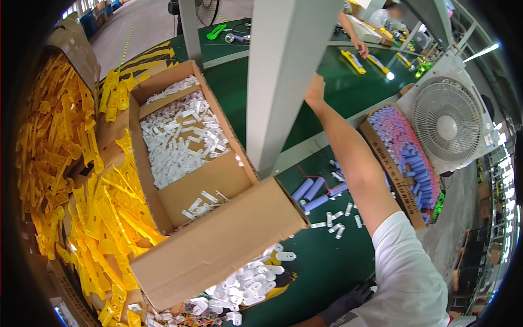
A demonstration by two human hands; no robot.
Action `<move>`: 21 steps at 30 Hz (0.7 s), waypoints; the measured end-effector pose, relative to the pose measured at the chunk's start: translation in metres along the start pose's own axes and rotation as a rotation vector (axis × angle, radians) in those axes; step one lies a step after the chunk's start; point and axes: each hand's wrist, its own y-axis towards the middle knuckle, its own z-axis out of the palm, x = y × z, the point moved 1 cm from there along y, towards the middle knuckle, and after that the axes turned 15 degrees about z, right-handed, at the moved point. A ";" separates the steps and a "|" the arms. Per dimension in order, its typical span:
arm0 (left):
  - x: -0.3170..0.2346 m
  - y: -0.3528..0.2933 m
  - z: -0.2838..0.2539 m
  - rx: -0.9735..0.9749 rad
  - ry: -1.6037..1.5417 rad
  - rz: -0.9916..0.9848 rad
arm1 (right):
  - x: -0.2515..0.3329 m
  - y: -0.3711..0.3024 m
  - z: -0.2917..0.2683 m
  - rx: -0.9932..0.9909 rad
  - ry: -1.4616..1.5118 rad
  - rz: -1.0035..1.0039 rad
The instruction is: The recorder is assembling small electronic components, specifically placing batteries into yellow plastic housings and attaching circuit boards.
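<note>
Marking purple-cell carton: dark print; right hand by grey post.

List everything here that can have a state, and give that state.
Large cardboard box, open, partly filled
Small white pieces, jumbled loose in it
Yellow plastic parts, heaped
Long carton, open, partly filled
Purple cylinders, lying on the table
Fan, guarded; running or not, unclear
Right hand, outstretched, partly hidden by the post; grip unclear

White box fan at right, pale metal post mid-view, blue bins beside grey floor, lit tube lamp
</note>
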 end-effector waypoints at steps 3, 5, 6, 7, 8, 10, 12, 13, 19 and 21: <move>0.004 -0.002 0.021 -0.166 0.003 0.057 | -0.080 0.053 0.025 -0.082 0.147 -0.021; 0.001 0.000 0.011 -0.079 -0.028 0.029 | -0.083 0.054 0.040 -0.131 0.181 -0.106; -0.003 0.001 0.004 -0.038 -0.048 0.017 | -0.079 0.046 0.043 -0.194 0.209 -0.196; -0.007 0.004 -0.002 -0.002 -0.069 0.018 | -0.077 0.048 0.039 -0.071 0.216 -0.067; 0.000 0.005 -0.018 0.037 -0.073 -0.019 | -0.063 0.041 0.035 -0.045 0.252 -0.037; 0.007 0.003 -0.053 0.005 -0.130 -0.032 | -0.046 0.033 0.008 0.268 -0.010 0.041; 0.010 -0.005 -0.036 -0.130 -0.088 0.013 | -0.037 0.023 -0.023 0.305 -0.045 0.040; 0.010 -0.006 -0.026 -0.256 -0.043 0.029 | -0.038 0.009 -0.041 0.329 0.069 0.056; 0.028 -0.012 -0.048 -0.287 -0.220 -0.037 | -0.042 -0.154 -0.206 0.779 0.686 0.010; 0.033 -0.016 -0.076 -0.040 -0.066 0.007 | -0.066 -0.198 -0.244 0.815 0.765 0.008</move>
